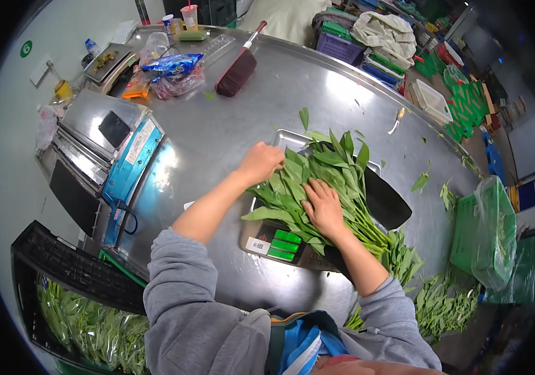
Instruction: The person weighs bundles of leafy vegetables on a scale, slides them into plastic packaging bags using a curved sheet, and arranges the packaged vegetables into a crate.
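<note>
A bunch of water spinach (336, 169) lies across a digital scale (305, 258) with lit green readouts and a "6组" label. Under the leaves shows a black sheet or liner (387, 201), its exact kind unclear. My left hand (261, 164) has its fingers curled on leaves at the bunch's upper left edge. Flat on top of the leaves rests my right hand (324, 206), fingers stretched out, with the stems running beneath its wrist. More loose greens (445, 306) are heaped at the lower right, partly behind my right sleeve.
A blue-edged wrapping machine (133, 159) with a phone (114, 129) on it stands left. A brush (237, 70) and plastic packets (177, 72) lie at the table's far side. A green basket (465, 231) is right; a black crate (70, 275) of bagged greens is lower left.
</note>
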The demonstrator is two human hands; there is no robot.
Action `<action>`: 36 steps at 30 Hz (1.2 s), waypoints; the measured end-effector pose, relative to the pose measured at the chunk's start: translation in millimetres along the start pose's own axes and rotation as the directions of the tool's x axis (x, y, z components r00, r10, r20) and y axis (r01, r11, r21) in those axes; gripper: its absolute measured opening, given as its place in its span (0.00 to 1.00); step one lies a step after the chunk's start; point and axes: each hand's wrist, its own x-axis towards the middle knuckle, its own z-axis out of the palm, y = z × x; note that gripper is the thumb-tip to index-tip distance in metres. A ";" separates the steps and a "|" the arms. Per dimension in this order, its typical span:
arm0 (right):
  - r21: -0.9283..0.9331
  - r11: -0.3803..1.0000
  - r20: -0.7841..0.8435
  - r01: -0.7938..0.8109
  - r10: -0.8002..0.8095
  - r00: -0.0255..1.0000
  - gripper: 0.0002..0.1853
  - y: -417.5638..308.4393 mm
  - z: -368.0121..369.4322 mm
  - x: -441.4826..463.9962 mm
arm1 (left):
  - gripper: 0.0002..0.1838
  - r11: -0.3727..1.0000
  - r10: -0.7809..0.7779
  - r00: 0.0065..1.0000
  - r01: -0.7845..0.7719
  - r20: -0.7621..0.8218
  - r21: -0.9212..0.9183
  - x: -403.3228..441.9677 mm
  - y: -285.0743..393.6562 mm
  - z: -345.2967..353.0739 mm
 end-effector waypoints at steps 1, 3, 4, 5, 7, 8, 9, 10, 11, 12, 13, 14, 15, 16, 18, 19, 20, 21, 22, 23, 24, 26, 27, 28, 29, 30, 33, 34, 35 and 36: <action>-0.038 0.999 0.024 0.002 -0.001 1.000 0.20 0.8 5.8 -1.5 | 0.06 0.997 -0.072 0.997 0.072 0.016 0.024 -3.8 -0.5 3.2; -0.052 0.999 0.025 0.000 0.002 1.000 0.20 1.9 9.7 -1.7 | 0.06 0.989 -0.142 0.989 0.141 0.027 0.052 -9.0 -9.6 7.2; -0.067 0.998 0.025 -0.003 0.005 1.000 0.20 1.1 9.8 -2.2 | 0.05 0.938 -0.343 0.929 0.347 -0.136 0.008 -10.0 -20.2 7.3; -0.070 0.998 0.023 -0.004 0.006 1.000 0.20 0.6 10.9 -3.3 | 0.05 0.847 -0.523 0.803 0.527 -0.285 -0.069 -11.6 -29.9 7.2; -0.050 0.999 -0.014 -0.010 0.009 1.000 0.20 1.0 11.5 -3.5 | 0.05 0.797 -0.605 0.749 0.567 -0.271 -0.209 -10.0 -30.1 -18.0; -0.050 0.999 -0.014 -0.009 0.008 1.000 0.20 2.5 10.3 -3.3 | 0.05 0.725 -0.682 0.693 0.599 -0.234 -0.339 -8.9 -25.5 -31.0; 0.014 1.000 -0.020 -0.018 0.018 1.000 0.20 3.2 7.6 -2.5 | 0.05 0.718 -0.663 0.724 0.542 -0.191 -0.436 -10.2 -15.9 -42.0; 0.081 0.996 -0.026 -0.027 0.029 0.999 0.20 2.6 3.9 -1.4 | 0.05 0.719 -0.663 0.725 0.547 -0.186 -0.429 -13.8 -6.3 -50.0; 0.161 0.987 -0.065 -0.012 0.023 0.998 0.21 2.2 -2.2 -1.5 | 0.06 0.656 -0.699 0.694 0.528 -0.171 -0.539 -17.7 4.5 -56.3; 0.172 0.985 -0.145 0.016 0.009 0.989 0.22 -7.8 -19.7 -2.6 | 0.06 0.585 -0.732 0.664 0.496 -0.154 -0.642 -20.9 16.8 -63.9; 0.192 0.980 -0.203 0.053 -0.014 0.979 0.22 -20.7 -41.9 -5.7 | 0.07 0.626 -0.691 0.701 0.459 -0.176 -0.630 -25.5 35.0 -74.1; 0.209 0.974 -0.257 0.090 -0.034 0.966 0.23 -34.6 -62.6 -14.1 | 0.07 0.663 -0.650 0.734 0.422 -0.196 -0.619 -33.1 58.1 -83.8; 0.433 0.901 -0.183 0.032 0.053 0.982 0.25 -48.3 -78.3 -28.1 | 0.07 0.716 -0.559 0.805 0.347 -0.199 -0.606 -38.9 84.3 -91.4; 0.630 0.775 -0.090 -0.040 0.124 0.988 0.27 -61.7 -89.0 -45.8 | 0.07 0.759 -0.460 0.865 0.268 -0.198 -0.593 -44.4 111.2 -94.4; 0.973 0.105 0.191 -0.208 0.151 0.970 0.31 -88.5 -96.3 -79.3 | 0.11 0.871 -0.110 0.965 -0.021 -0.236 -0.491 -52.6 160.2 -85.1; 0.960 0.119 0.246 -0.252 0.066 0.967 0.32 -90.4 -91.2 -95.9 | 0.11 0.861 -0.042 0.983 -0.056 -0.180 -0.505 -56.4 182.5 -74.0; 0.946 0.137 0.297 -0.293 -0.015 0.955 0.33 -88.9 -83.0 -113.4 | 0.11 0.848 0.033 0.992 -0.093 -0.123 -0.522 -60.6 203.2 -60.9; 0.903 -0.019 0.430 -0.429 0.025 0.903 0.31 -89.8 -76.4 -132.7 | 0.11 0.844 0.052 0.997 -0.075 -0.058 -0.532 -69.0 219.4 -40.9; 0.823 -0.179 0.554 -0.539 0.041 0.832 0.28 -90.2 -69.0 -153.6 | 0.12 0.840 0.074 0.997 -0.059 0.005 -0.539 -78.6 231.9 -21.2; 0.830 -0.183 0.545 -0.527 0.064 0.836 0.28 -86.6 -60.2 -177.5 | 0.12 0.832 0.097 0.995 -0.076 0.009 -0.549 -85.8 242.9 -8.8; 0.751 -0.179 0.658 -0.635 0.121 0.743 0.24 -79.8 -50.5 -204.4 | 0.13 0.858 0.076 0.991 -0.008 0.112 -0.514 -92.2 253.5 1.8; 0.625 -0.072 0.761 -0.777 0.280 0.586 0.14 -70.9 -30.9 -263.3 | 0.17 0.842 0.071 0.908 0.168 0.414 -0.512 -102.8 279.2 10.5; 0.637 -0.029 0.742 -0.770 0.294 0.603 0.12 -70.8 -39.4 -280.4 | 0.19 0.818 0.114 0.871 0.190 0.478 -0.543 -111.4 291.3 21.0; 0.648 0.009 0.723 -0.762 0.308 0.618 0.11 -72.1 -50.1 -297.2 | 0.22 0.793 0.163 0.825 0.216 0.541 -0.569 -117.5 300.5 29.5; 0.593 -0.040 0.769 -0.804 0.326 0.550 0.12 -65.5 -62.3 -314.8 | 0.24 0.797 0.217 0.812 0.174 0.542 -0.578 -124.1 306.6 37.1; 0.535 -0.093 0.810 -0.839 0.339 0.479 0.13 -53.4 -77.3 -333.4 | 0.24 0.791 0.251 0.796 0.160 0.552 -0.590 -125.6 310.2 42.0; 0.905 -0.129 0.317 -0.405 0.840 0.441 0.14 21.2 -112.3 -418.8 | 0.18 0.789 0.175 0.792 0.242 0.585 -0.564 -133.2 308.6 61.2; 0.982 -0.185 0.170 0.031 0.949 0.264 0.17 40.4 -134.5 -437.8 | 0.17 0.742 0.130 0.701 0.401 0.701 -0.538 -135.7 305.5 72.6; 0.999 -0.041 0.042 -0.028 0.998 0.042 0.24 49.4 -148.8 -455.1 | 0.17 0.640 0.044 0.614 0.588 0.788 -0.494 -138.7 307.1 81.6; 0.999 -0.038 0.038 -0.015 0.999 -0.012 0.24 43.2 -145.1 -479.7 | 0.17 0.521 -0.028 0.500 0.746 0.866 -0.414 -142.6 310.0 91.3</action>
